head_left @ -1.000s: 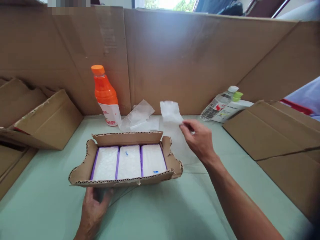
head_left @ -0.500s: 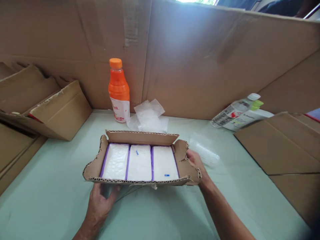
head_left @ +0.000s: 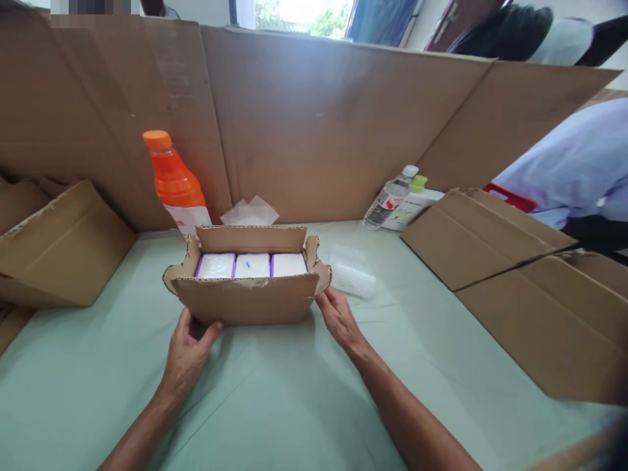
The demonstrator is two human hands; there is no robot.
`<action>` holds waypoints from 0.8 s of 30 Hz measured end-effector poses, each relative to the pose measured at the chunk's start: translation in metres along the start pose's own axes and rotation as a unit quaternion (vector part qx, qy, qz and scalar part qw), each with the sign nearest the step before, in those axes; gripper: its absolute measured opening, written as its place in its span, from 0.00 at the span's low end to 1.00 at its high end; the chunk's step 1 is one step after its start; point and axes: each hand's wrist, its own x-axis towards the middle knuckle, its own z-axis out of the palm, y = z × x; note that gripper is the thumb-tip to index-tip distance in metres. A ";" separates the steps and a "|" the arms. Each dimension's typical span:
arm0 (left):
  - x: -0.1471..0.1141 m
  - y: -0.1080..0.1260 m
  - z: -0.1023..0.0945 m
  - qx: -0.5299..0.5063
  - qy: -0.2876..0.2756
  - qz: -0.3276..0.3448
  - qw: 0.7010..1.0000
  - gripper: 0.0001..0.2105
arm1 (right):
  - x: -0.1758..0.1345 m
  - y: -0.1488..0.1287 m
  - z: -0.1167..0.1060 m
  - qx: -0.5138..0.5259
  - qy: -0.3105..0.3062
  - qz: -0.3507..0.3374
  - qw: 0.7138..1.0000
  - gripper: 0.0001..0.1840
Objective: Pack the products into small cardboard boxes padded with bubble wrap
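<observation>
An open cardboard box (head_left: 248, 304) with rough-cut edges sits in front of me, its front wall facing me. Inside, three white packs stand side by side with purple edges: a left pack (head_left: 216, 266), a middle pack (head_left: 252, 265) with a small blue mark, and a right pack (head_left: 289, 264). My left hand (head_left: 189, 347) grips the lower left front corner, thumb along the bottom edge and some fingers hidden. At the right end, my right hand (head_left: 339, 317) holds the box's side, with its fingertips partly behind the cardboard.
Behind the box stand an orange bottle (head_left: 179, 186) and a clear plastic sheet (head_left: 250, 212). Bubble wrap (head_left: 353, 271) lies right. Farther back lean a water bottle (head_left: 390, 199) and a white container (head_left: 412, 208). Cardboard boxes (head_left: 490, 261) flank both sides; a cardboard wall (head_left: 314, 131) closes the back.
The box has moved away from me and tilted, so its front wall now shows. Both hands have gone with it, still holding. My view has turned up and to the right.
</observation>
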 end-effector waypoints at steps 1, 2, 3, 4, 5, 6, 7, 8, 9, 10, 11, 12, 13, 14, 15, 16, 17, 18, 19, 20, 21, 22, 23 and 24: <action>0.001 0.001 0.003 -0.012 -0.008 -0.003 1.000 0.23 | 0.006 0.009 -0.013 -0.063 0.019 -0.026 0.998 0.23; 0.000 0.001 0.005 -0.023 -0.010 -0.008 1.000 0.25 | 0.013 0.018 -0.027 -0.132 0.042 -0.044 0.989 0.22; -0.005 0.000 0.005 -0.034 -0.008 -0.015 0.999 0.28 | 0.020 0.026 -0.042 -0.202 0.063 -0.046 0.976 0.25; -0.012 -0.001 0.004 -0.043 -0.003 -0.026 0.999 0.30 | 0.027 0.034 -0.056 -0.267 0.070 -0.032 0.961 0.29; -0.022 -0.002 0.001 -0.051 0.006 -0.040 0.998 0.33 | 0.032 0.039 -0.069 -0.320 0.061 -0.010 0.945 0.31; -0.033 -0.003 -0.002 -0.054 0.015 -0.055 0.997 0.35 | 0.034 0.043 -0.079 -0.356 0.041 0.011 0.933 0.31; -0.045 -0.004 -0.006 -0.052 0.020 -0.072 0.996 0.36 | 0.034 0.044 -0.086 -0.378 0.019 0.026 0.925 0.27; -0.058 -0.005 -0.011 -0.043 0.021 -0.089 0.995 0.35 | 0.030 0.043 -0.091 -0.386 0.002 0.028 0.922 0.22; -0.070 -0.005 -0.016 -0.033 0.019 -0.104 0.994 0.34 | 0.021 0.039 -0.092 -0.387 -0.002 0.015 0.922 0.18; -0.082 -0.005 -0.020 -0.024 0.013 -0.117 0.993 0.33 | 0.009 0.034 -0.091 -0.381 0.007 -0.010 0.924 0.15; -0.094 -0.004 -0.024 -0.021 0.006 -0.128 0.992 0.33 | -0.008 0.028 -0.087 -0.372 0.027 -0.044 0.927 0.13; -0.104 -0.002 -0.026 -0.024 -0.004 -0.138 0.990 0.33 | -0.028 0.020 -0.081 -0.361 0.048 -0.081 0.928 0.13; -0.114 0.001 -0.028 -0.035 -0.020 -0.150 0.988 0.33 | -0.050 0.012 -0.074 -0.344 0.065 -0.118 0.929 0.12; -0.122 0.006 -0.029 -0.051 -0.044 -0.165 0.984 0.33 | -0.073 0.004 -0.064 -0.322 0.074 -0.148 0.932 0.13; -0.130 0.012 -0.029 -0.073 -0.078 -0.184 0.977 0.32 | -0.096 -0.004 -0.054 -0.296 0.072 -0.169 0.938 0.14; -0.136 0.019 -0.027 -0.100 -0.120 -0.206 0.966 0.32 | -0.119 -0.012 -0.041 -0.267 0.062 -0.180 0.945 0.16; -0.141 0.026 -0.024 -0.135 -0.161 -0.230 0.950 0.32 | -0.139 -0.019 -0.028 -0.239 0.048 -0.184 0.952 0.19; -0.145 0.032 -0.021 -0.174 -0.199 -0.256 0.930 0.32 | -0.158 -0.026 -0.013 -0.211 0.033 -0.183 0.960 0.20; -0.148 0.038 -0.017 -0.212 -0.226 -0.279 0.909 0.34 | -0.174 -0.032 0.001 -0.185 0.017 -0.182 0.966 0.21; -0.150 0.042 -0.012 -0.245 -0.239 -0.300 0.891 0.35 | -0.188 -0.037 0.015 -0.163 0.000 -0.182 0.970 0.22; -0.151 0.044 -0.008 -0.267 -0.238 -0.316 0.879 0.37 | -0.199 -0.042 0.028 -0.144 -0.017 -0.185 0.972 0.22; -0.152 0.045 -0.004 -0.276 -0.227 -0.326 0.875 0.37 | -0.208 -0.046 0.040 -0.129 -0.034 -0.190 0.973 0.23; -0.151 0.044 -0.002 -0.275 -0.211 -0.331 0.878 0.37 | -0.215 -0.049 0.050 -0.118 -0.049 -0.196 0.972 0.23; -0.150 0.042 0.000 -0.266 -0.196 -0.332 0.883 0.36 | -0.221 -0.051 0.057 -0.113 -0.063 -0.202 0.971 0.23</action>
